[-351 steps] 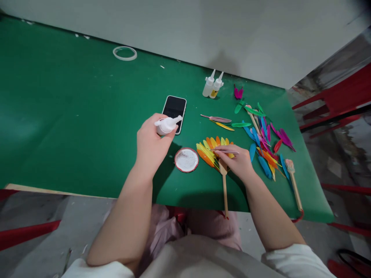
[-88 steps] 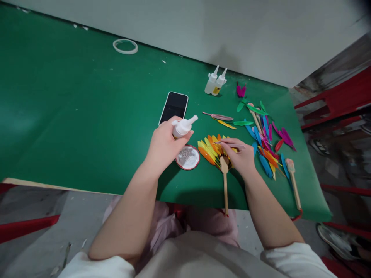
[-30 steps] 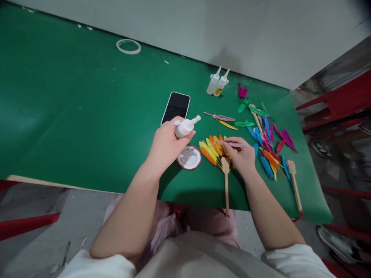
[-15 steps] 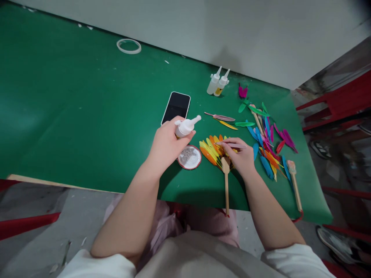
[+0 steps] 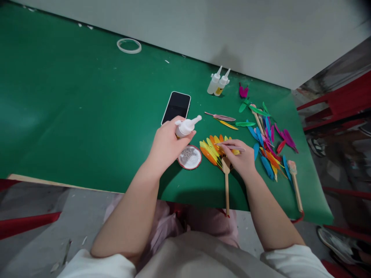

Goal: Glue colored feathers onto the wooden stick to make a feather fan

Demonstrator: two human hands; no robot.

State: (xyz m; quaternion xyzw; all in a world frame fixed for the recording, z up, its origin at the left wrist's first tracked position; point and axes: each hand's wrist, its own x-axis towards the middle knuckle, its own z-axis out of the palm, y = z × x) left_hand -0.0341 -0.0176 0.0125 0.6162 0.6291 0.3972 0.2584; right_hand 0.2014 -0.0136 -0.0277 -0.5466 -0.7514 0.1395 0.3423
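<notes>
My left hand is wrapped round a white glue bottle, whose nozzle points up and to the right. Just below it lies a round white lid with a red rim. Pinched in my right hand is a pair of pinkish tweezers, the tips over a fan of yellow and orange feathers. The feathers spread from the head of a wooden handle, which reaches past the table's front edge. My right hand hides the fan's right side.
A phone lies beyond my left hand. Two more glue bottles stand near the wall. Loose coloured feathers and another wooden handle lie to the right. A white ring rests on the green table at the back.
My right hand and the tweezers have shifted very slightly over the fan. My left hand still holds the glue bottle in the same place.
</notes>
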